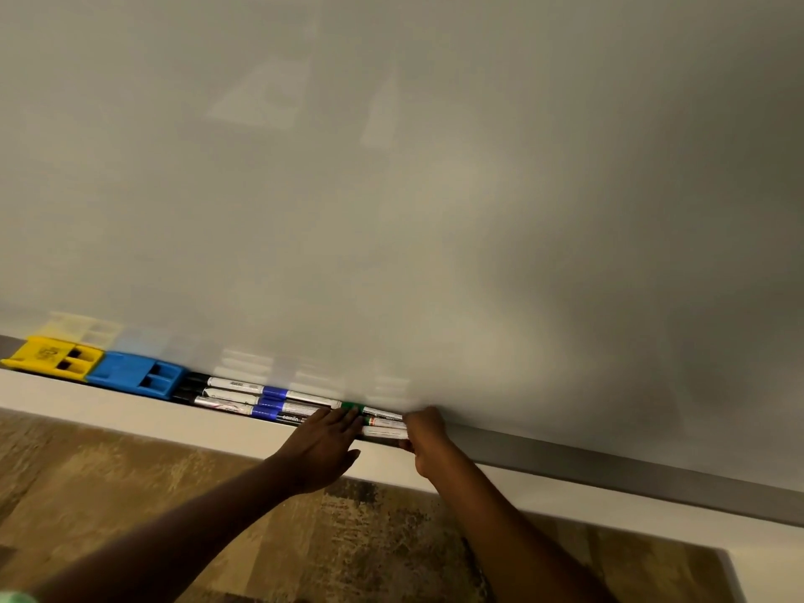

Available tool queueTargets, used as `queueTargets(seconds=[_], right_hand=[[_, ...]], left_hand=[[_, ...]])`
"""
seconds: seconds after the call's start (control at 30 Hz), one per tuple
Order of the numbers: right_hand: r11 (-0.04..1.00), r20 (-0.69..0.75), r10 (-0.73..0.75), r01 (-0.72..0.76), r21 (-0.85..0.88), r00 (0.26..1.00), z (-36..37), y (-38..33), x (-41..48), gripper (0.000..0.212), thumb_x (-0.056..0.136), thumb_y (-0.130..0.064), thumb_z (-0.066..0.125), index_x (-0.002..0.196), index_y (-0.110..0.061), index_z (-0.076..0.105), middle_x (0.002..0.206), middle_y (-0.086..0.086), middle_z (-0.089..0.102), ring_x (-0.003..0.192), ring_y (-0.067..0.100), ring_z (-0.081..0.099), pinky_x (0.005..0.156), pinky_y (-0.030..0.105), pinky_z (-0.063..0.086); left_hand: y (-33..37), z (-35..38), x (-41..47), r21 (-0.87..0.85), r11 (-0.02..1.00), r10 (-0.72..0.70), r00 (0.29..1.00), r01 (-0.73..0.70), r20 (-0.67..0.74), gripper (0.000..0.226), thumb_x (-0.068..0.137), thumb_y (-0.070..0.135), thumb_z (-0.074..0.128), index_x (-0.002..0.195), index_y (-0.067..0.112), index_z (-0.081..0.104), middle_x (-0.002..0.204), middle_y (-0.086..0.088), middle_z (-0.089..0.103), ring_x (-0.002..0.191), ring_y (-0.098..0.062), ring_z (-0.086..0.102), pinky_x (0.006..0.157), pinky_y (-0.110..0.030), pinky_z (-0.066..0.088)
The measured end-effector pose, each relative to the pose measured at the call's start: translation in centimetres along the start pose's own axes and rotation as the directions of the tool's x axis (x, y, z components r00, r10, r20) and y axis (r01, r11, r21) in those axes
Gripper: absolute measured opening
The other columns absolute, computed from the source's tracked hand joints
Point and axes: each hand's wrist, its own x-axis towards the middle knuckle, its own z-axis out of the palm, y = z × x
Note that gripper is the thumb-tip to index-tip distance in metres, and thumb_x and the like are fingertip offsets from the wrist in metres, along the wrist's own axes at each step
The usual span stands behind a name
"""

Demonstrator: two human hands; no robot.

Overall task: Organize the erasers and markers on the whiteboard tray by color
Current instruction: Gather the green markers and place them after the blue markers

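A yellow eraser (54,357) and a blue eraser (135,377) lie side by side at the left end of the grey whiteboard tray (609,465). To their right lie black-capped markers (230,396), then blue-capped markers (278,404), then green-capped markers (383,422). My left hand (324,446) lies flat with its fingers stretched over the left ends of the green markers. At their right ends my right hand (428,441) is curled, its fingertips pressing on the marker tips. Whether it grips one I cannot tell.
The whiteboard (435,189) fills the upper view. A white ledge (130,417) runs below the tray. Patterned brown carpet (370,550) lies beneath. To the right of my hands the tray holds nothing.
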Motion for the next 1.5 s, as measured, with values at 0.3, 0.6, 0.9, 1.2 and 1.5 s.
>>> queueTargets(seconds=[0.3,0.6,0.9,1.2,1.5], right_hand=[[0.958,-0.133,-0.018,-0.022,-0.288,0.991,1.3,0.1,-0.9,0.034,0.088,-0.013,0.056,0.118,0.004,0.057,0.123,0.024,0.057,0.11,0.037,0.058,0.085,0.034,0.048],[0.967,-0.128,-0.083,0.049,-0.25,0.988,1.0,-0.1,-2.1,0.007,0.087,-0.01,0.051,0.092,-0.005,0.052,0.114,0.022,0.062,0.105,0.038,0.059,0.091,0.041,0.05],[0.988,-0.118,-0.061,0.043,-0.149,0.991,0.4,0.2,-2.3,0.026,0.089,-0.006,0.048,0.11,0.005,0.057,0.113,0.022,0.062,0.103,0.035,0.061,0.081,0.035,0.05],[0.974,-0.13,-0.057,0.026,-0.227,0.99,-0.4,-0.3,-2.0,0.007,0.091,-0.004,0.048,0.09,-0.004,0.055,0.095,0.014,0.055,0.085,0.026,0.052,0.073,0.029,0.041],[0.981,-0.135,-0.086,0.061,-0.183,0.987,-0.6,0.3,-2.1,0.014,0.09,-0.003,0.047,0.095,0.001,0.06,0.092,0.015,0.057,0.077,0.025,0.055,0.066,0.027,0.041]], left_hand=[[-0.5,0.1,-0.8,0.121,0.987,0.111,0.993,-0.105,-0.044,0.054,0.085,0.046,0.055,0.126,0.011,0.06,0.128,-0.009,0.063,0.119,-0.025,0.059,0.095,-0.041,0.049],[-0.4,-0.3,-1.1,0.151,0.985,0.069,0.995,-0.079,0.074,0.063,0.087,0.051,0.035,0.127,0.009,0.059,0.129,-0.011,0.062,0.123,-0.026,0.055,0.095,-0.042,0.048],[-0.1,-0.8,-1.3,0.198,0.978,0.051,0.996,-0.063,0.068,0.063,0.09,0.051,0.043,0.135,0.007,0.049,0.14,-0.015,0.051,0.133,-0.03,0.044,0.104,-0.045,0.04],[-0.1,-0.5,-1.0,0.199,0.977,0.068,0.996,-0.079,0.061,0.064,0.088,0.053,0.041,0.128,0.007,0.057,0.132,-0.014,0.059,0.126,-0.028,0.052,0.099,-0.043,0.045],[-0.2,0.1,-1.0,0.176,0.981,0.068,0.995,-0.08,0.072,0.072,0.094,0.054,0.03,0.146,0.004,0.028,0.154,-0.019,0.027,0.144,-0.031,0.02,0.115,-0.045,0.019]])
